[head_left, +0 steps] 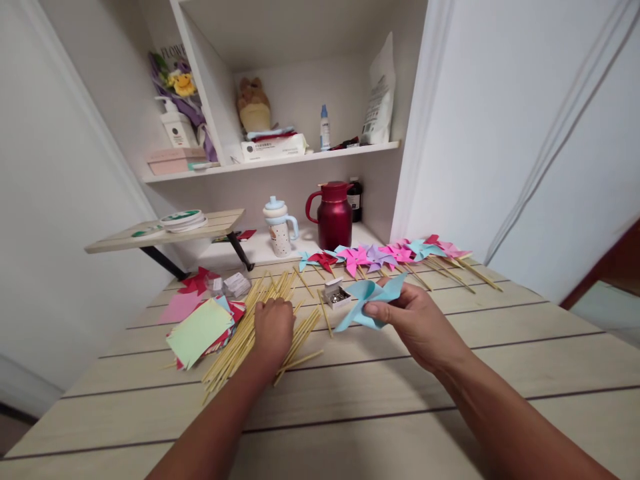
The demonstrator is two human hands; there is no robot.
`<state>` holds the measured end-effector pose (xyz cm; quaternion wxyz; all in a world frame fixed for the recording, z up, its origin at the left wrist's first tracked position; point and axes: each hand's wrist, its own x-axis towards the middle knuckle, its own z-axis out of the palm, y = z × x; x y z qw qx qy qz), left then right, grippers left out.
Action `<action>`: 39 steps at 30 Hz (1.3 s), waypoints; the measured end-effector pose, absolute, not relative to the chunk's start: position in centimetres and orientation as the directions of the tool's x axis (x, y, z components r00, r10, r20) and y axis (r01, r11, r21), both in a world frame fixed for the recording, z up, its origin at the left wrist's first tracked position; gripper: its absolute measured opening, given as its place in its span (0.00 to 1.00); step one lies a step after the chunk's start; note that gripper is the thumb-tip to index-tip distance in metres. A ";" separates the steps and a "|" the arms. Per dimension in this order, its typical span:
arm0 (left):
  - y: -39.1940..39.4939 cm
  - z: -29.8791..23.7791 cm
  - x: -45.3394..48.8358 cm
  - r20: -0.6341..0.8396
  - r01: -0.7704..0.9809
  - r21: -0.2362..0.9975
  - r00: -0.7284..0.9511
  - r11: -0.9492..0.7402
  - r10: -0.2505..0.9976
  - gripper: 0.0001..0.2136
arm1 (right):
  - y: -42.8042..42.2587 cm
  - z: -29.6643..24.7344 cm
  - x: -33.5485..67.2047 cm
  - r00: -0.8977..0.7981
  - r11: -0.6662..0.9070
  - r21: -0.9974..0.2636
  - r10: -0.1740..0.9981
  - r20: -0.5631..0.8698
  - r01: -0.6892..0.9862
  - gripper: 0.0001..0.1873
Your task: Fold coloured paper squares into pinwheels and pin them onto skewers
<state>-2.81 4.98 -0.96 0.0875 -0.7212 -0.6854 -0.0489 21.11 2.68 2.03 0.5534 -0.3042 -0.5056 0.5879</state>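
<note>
My right hand (413, 320) pinches a light-blue paper pinwheel (364, 300) between thumb and fingers, above the table. No stick shows on this pinwheel. My left hand (274, 327) is curled down onto a loose pile of thin wooden sticks (235, 353); its fingertips are hidden, so I cannot tell how many sticks it grips. Between the hands stands a small open white box (337, 294) with small metal pieces in it. Left of the sticks lies a stack of coloured paper sheets (200, 330), pale green on top.
Several finished pinwheels (354, 259) on sticks lie in a row along the table's back. Behind them stand a dark red jug (334, 217) and a pale blue-lidded cup (280, 230). A small raised wooden shelf (220, 223) is at the left. Clear packets (236, 285) lie behind the paper.
</note>
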 end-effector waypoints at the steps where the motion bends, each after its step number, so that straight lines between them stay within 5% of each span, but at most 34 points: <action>1: 5.0 -1.0 -2.8 0.196 0.998 -0.052 0.035 -0.026 0.980 0.10 | 2.7 2.1 21.1 -0.205 0.122 -0.932 0.958 0.200 -0.342 0.12; 20: 5.4 -1.5 -3.3 0.353 0.940 0.328 -0.214 0.094 0.911 0.06 | 2.8 2.0 20.9 -0.199 0.079 -0.937 0.968 0.154 -0.340 0.14; 32: 2.3 1.7 -3.4 0.508 0.913 0.363 -0.028 -0.184 0.861 0.07 | 3.5 1.5 21.2 -0.162 0.093 -0.941 0.975 0.153 -0.326 0.14; 37: -0.8 1.8 -2.2 0.459 0.891 0.384 0.043 -0.242 0.887 0.09 | 3.8 1.8 21.6 -0.102 0.120 -0.924 0.981 0.168 -0.364 0.15; 39: -2.6 1.4 -1.7 0.259 0.863 0.474 0.054 -0.176 0.964 0.11 | 4.1 2.0 22.2 -0.068 0.149 -0.900 0.979 0.193 -0.410 0.14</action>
